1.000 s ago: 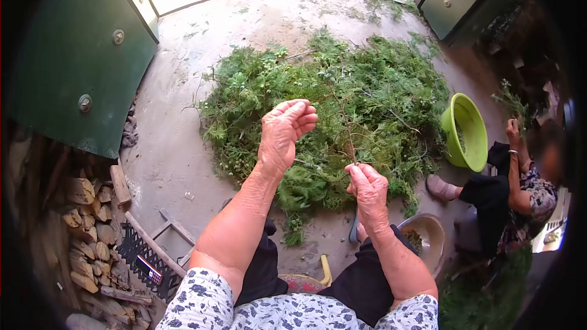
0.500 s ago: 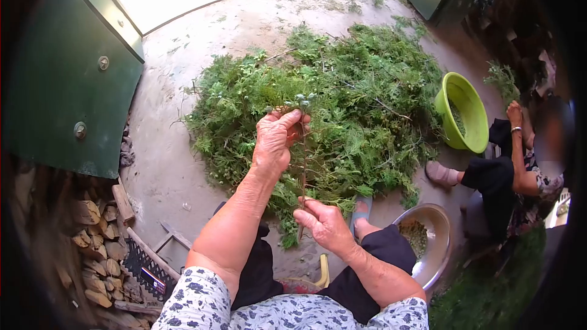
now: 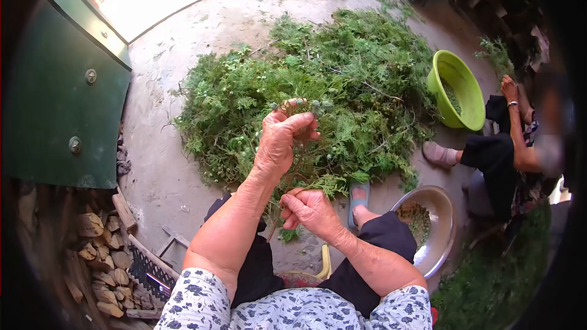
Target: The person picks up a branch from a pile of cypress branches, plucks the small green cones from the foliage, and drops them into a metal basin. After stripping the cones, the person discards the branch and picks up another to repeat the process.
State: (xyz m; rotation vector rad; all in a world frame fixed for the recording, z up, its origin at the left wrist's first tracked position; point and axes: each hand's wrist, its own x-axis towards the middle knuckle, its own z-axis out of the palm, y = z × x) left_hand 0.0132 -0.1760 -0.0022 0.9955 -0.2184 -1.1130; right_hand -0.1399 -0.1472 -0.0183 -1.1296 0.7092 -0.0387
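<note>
In the head view, my left hand (image 3: 280,137) is closed, with thumb and fingers pinched around the upper part of a conifer branch. Pale blue-green cones (image 3: 320,106) show at the fingertips. Lower down, my right hand (image 3: 313,212) closes on the branch's thin brown stem; a flat green sprig (image 3: 328,186) sticks out beside its knuckles. Beyond both hands a large pile of cut conifer branches (image 3: 361,79) lies on the floor. A metal basin (image 3: 441,232) holding small green cones stands right of my knee.
A lime-green basin (image 3: 435,79) with cones inside stands right of the pile. Another person's hand (image 3: 509,87) at the right holds a sprig (image 3: 496,55). Split firewood (image 3: 101,263) is stacked at lower left, under a green metal door (image 3: 61,110). A grey slipper (image 3: 359,201) is by the pile.
My right hand has moved slightly left along the stem, and a green sprig now shows beside it. My left hand has shifted a little. The view has tilted slightly.
</note>
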